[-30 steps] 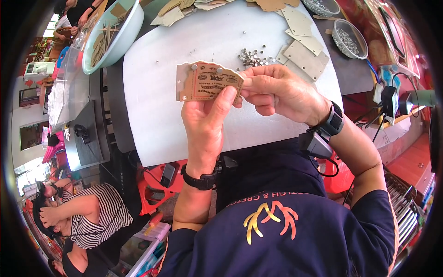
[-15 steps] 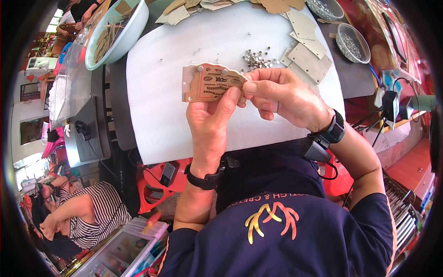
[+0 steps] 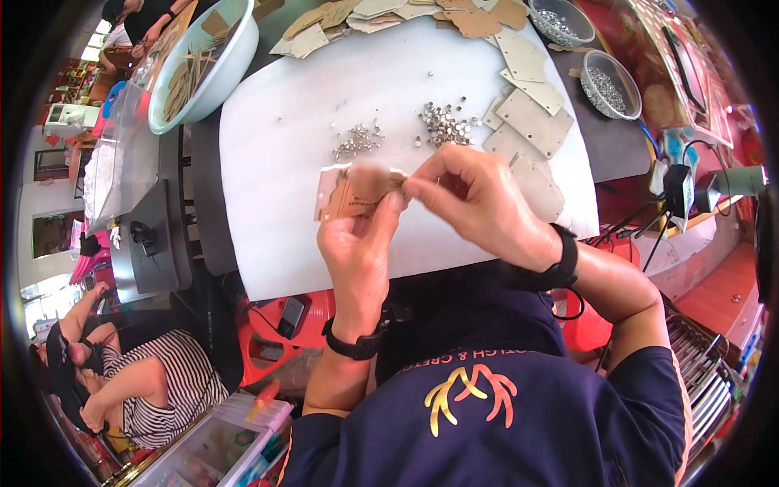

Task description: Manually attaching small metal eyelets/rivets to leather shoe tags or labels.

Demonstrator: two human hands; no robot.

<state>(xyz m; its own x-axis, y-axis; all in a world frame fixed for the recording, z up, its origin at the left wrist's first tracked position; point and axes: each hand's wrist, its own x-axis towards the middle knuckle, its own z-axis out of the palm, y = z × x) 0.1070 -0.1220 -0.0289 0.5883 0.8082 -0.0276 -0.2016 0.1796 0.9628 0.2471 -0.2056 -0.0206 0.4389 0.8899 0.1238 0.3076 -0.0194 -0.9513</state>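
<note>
My left hand point(image 3: 357, 247) holds a brown printed patch point(image 3: 337, 195) with a wavy top edge and holes, lying against a paler piece. Its thumb presses on the front near the lower right. At the patch's right corner, the thumb and forefinger of my right hand point(image 3: 491, 199) are pinched together; whether a small metal part is between them is hidden. Just beyond the patch lies a loose pile of small rivet posts point(image 3: 357, 141). A second pile, of rounder silvery rivet caps point(image 3: 445, 126), sits to its right on the white sheet point(image 3: 284, 235).
Pale flat pieces with holes point(image 3: 534, 122) overlap along the sheet's right side. More brown and beige pieces point(image 3: 471, 23) are heaped at the far edge. Two bowls of metal parts point(image 3: 613, 85) stand far right; a pale blue basin point(image 3: 241, 69) with strips stands far left. Another person point(image 3: 166, 390) is at lower left.
Both hands have come nearer to me with the patch, which now tilts more edge-on. The rivet posts behind it have come into view. My right hand has turned at the corner.
</note>
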